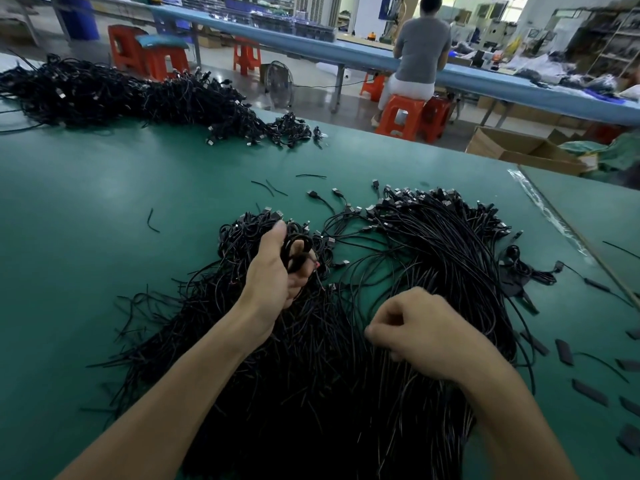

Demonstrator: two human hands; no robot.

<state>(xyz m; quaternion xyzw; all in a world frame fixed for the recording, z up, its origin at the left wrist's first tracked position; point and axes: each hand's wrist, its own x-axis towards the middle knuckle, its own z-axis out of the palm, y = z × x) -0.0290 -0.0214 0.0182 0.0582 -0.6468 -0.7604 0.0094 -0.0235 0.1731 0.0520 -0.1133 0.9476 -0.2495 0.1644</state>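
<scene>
A person in grey (420, 46) sits on an orange stool (401, 114) beyond the green table (104, 209); a floor fan (278, 84) stands past its far edge, a cardboard box (512, 148) off its right corner.

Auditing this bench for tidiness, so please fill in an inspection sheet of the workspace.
Surface: green table mat, largely covered near the hands.
Job's things: small coiled black cable, gripped by the left hand.
Clutter: short black wire offcuts; flat black rectangular pieces along the right edge.
Grippers: left hand grips the coiled cable; right hand curled over the strands, hold unclear.
Cables: big pile of loose black USB cables under both hands; second black cable heap far left.
Surroundings: person seated on an orange plastic stool; open cardboard box.
</scene>
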